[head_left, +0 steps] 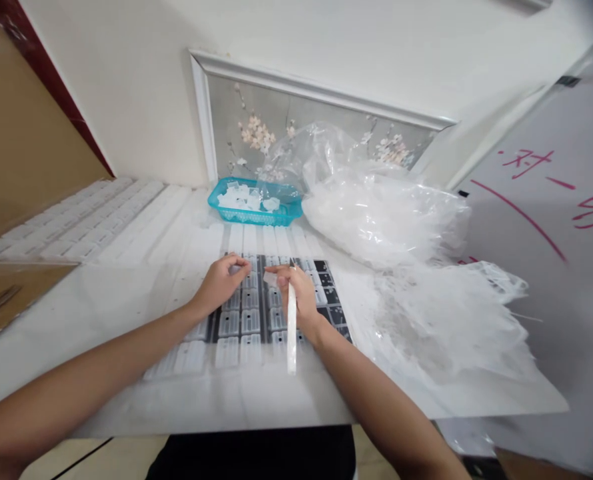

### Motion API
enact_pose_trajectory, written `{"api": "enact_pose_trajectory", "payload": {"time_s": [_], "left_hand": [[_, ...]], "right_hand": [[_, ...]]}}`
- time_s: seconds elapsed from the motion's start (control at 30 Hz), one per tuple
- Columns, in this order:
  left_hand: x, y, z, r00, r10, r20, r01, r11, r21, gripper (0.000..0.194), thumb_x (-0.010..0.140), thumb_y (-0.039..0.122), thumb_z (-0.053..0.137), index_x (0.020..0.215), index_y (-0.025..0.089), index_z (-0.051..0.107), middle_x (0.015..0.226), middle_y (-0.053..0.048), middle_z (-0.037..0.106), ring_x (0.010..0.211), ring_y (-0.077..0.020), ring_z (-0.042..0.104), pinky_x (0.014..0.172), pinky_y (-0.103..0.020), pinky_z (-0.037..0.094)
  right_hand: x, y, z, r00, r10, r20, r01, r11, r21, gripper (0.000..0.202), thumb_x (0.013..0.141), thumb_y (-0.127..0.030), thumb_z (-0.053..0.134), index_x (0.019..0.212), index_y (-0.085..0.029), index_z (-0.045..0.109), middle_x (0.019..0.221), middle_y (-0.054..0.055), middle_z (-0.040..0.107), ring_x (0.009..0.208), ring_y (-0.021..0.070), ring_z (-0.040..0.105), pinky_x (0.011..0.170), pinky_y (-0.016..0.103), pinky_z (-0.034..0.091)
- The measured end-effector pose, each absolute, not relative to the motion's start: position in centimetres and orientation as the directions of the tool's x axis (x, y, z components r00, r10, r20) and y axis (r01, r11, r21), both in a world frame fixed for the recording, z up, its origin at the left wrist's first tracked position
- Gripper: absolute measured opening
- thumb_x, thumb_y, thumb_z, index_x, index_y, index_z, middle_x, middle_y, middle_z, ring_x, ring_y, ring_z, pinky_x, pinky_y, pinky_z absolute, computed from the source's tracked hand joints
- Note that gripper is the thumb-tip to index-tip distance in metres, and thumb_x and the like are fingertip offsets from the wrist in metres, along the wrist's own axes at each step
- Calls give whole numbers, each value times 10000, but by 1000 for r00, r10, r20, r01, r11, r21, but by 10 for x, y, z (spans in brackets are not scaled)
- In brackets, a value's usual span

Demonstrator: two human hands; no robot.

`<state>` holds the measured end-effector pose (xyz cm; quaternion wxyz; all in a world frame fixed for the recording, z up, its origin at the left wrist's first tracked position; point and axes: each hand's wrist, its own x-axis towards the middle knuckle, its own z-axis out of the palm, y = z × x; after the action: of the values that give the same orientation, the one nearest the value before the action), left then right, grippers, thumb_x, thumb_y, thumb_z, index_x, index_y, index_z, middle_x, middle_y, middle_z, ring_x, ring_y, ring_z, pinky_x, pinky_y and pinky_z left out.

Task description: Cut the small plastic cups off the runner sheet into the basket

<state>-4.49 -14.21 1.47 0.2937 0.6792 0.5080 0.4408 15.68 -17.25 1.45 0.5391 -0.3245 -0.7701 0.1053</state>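
Note:
My left hand [222, 283] hovers over the left part of a dark tray [263, 300] with its thumb and fingertips pinched together; what they hold, if anything, is too small to make out. My right hand [299, 293] is closed around a flat white strip [291, 333] that points down toward me. A small translucent plastic piece [271, 278] also sits at its fingertips. Under both hands, rows of clear-white rectangular plastic pieces [250, 322] fill much of the dark tray. Some dark cells with small white marks [334, 295] show along its right side.
A blue plastic basket [256, 217] with small translucent pieces stands behind the tray. To its right lies a big clear plastic bag [376, 213], with a heap of white plastic [451, 320] nearer me. Long rows of white pieces [81, 227] line the table's back left.

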Motion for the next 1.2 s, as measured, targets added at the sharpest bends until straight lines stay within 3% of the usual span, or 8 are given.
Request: {"api": "enact_pose_trajectory", "payload": {"time_s": [0.5,0.6,0.67,0.73,0.8,0.9,1.07,1.2], "left_hand": [[-45,-156,30,195,906,376,342,-423,839,220,833,402,668,840,182,667,861,-20,623,831,-176,570,793,-289,424],[-43,-156,29,185,953,241,207,-278,938,310,877,467,620,796,170,660,716,-3,573,696,-147,540,675,-263,427],[-41,-157,28,184,979,89,-27,-85,996,340,894,502,593,855,168,652,686,9,547,610,-128,528,586,-249,428],[-38,-160,28,240,970,-47,-279,115,953,350,899,512,583,942,168,635,761,-4,580,589,-130,568,525,-246,438],[-34,-164,29,315,941,-126,-412,255,875,339,912,483,572,1006,162,623,863,-34,616,610,-151,624,498,-250,452],[-30,-170,32,359,919,-161,-471,327,819,289,936,407,555,1040,148,627,911,-59,636,653,-170,664,524,-254,483],[-29,-174,34,324,935,-143,-503,298,811,212,903,319,625,1068,185,623,927,-45,646,709,-148,650,610,-248,514],[-29,-177,32,275,954,-121,-392,226,892,270,893,421,635,1055,206,611,812,-4,589,641,-106,559,579,-211,444]], "right_hand": [[156,-182,25,-14,804,595,184,587,-789,284,1011,-392,401,929,-225,616,1044,52,736,926,201,675,832,353,498],[155,-178,26,28,842,539,214,521,-826,292,1000,-421,427,897,-218,610,971,47,725,858,189,655,790,336,503],[152,-174,25,85,879,470,223,443,-868,305,986,-449,456,849,-215,596,818,22,676,754,169,626,730,316,515],[150,-170,25,141,902,408,176,382,-907,304,971,-465,484,841,-212,590,738,1,608,675,151,594,661,298,531],[148,-168,25,160,906,391,118,376,-919,274,959,-456,510,905,-208,614,814,17,626,697,151,609,644,298,556],[146,-172,28,96,872,480,146,465,-873,197,949,-388,542,974,-218,641,1006,61,685,873,185,666,741,333,584],[141,-187,32,-122,691,713,261,715,-648,54,902,-205,583,877,-234,621,1058,59,718,1102,219,665,960,409,537],[138,-189,29,-179,625,760,303,770,-562,73,866,-163,584,858,-231,609,1085,72,711,1143,219,653,971,406,538]]}}
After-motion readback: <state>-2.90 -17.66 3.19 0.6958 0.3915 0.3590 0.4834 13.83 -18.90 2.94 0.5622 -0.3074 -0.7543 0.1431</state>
